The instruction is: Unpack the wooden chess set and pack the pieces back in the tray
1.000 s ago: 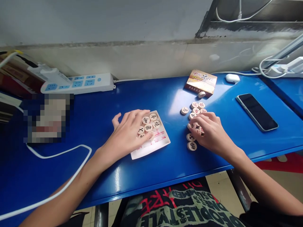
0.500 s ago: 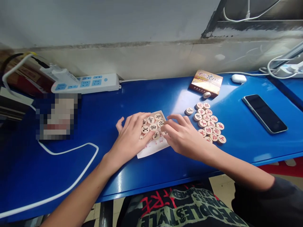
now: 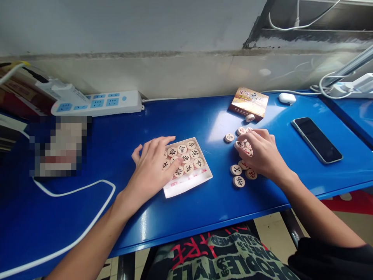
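Note:
A shallow white box tray (image 3: 178,191) holds rows of round Chinese chess pieces (image 3: 185,157) with black characters. My left hand (image 3: 153,165) lies over the tray's left side, fingers spread, its thumb across the pieces. To the right, my right hand (image 3: 262,149) arches over a cluster of red-lettered pieces (image 3: 251,174), its fingers bent and apart from the thumb. Part of that cluster is hidden beneath it. Black-lettered pieces, one of them a single disc (image 3: 239,181), lie at the cluster's near left; another piece (image 3: 229,137) sits alone farther back.
Behind the pieces stands a brown chess box (image 3: 249,102), with one disc (image 3: 250,118) against its front. A phone (image 3: 317,140) and white earbud case (image 3: 287,98) lie right. A power strip (image 3: 99,102) and white cable (image 3: 96,219) are on the left of the blue table (image 3: 122,132).
My right hand has moved right, from the tray's edge to over the red-lettered pieces. My left hand stays at the tray, and more of the tray's pieces show.

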Tool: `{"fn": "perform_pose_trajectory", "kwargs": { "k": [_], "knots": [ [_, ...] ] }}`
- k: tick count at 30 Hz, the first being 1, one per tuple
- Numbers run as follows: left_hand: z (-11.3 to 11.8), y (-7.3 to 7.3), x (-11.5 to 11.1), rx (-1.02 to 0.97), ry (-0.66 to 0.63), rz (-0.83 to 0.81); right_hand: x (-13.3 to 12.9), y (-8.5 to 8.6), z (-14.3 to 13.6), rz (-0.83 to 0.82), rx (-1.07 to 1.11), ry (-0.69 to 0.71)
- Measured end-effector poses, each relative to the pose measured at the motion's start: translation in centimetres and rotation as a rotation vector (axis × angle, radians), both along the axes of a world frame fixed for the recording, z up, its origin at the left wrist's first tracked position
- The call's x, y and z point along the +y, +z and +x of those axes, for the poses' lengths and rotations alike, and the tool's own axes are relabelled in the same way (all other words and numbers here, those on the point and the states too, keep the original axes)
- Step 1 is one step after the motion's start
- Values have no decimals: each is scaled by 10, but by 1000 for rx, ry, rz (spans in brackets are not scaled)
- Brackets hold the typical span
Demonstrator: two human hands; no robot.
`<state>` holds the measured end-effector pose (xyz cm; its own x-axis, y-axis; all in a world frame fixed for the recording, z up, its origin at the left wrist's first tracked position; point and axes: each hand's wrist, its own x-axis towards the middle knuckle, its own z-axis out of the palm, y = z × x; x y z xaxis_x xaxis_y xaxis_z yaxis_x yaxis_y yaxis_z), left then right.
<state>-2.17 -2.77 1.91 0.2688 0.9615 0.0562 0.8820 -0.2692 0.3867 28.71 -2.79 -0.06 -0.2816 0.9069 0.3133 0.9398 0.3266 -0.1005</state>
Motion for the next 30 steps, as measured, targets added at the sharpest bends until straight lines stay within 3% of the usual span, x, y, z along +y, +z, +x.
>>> {"fn": "perform_pose_trajectory", "kwargs": {
  "k": [5,8,10,14,18,22,30],
  "knots": [
    [-5,6,3,-14,78,48,3,3,-5,-76,-24,105],
    [-8,7,3,-21,96,59,0,11,-7,-188,62,222],
    [-9,6,3,-17,79,46,-6,20,-16,-169,146,255],
    [-12,4,3,-36,-21,-60,-26,36,-66,-107,307,444],
    [-14,5,4,-190,-92,-210,-40,31,-123,-171,224,682],
    [-15,4,4,-237,-70,-248,-41,22,-146,-137,209,691],
    [-19,3,1,-167,-48,-217,-50,23,-143,-188,334,661]
  ]
}}
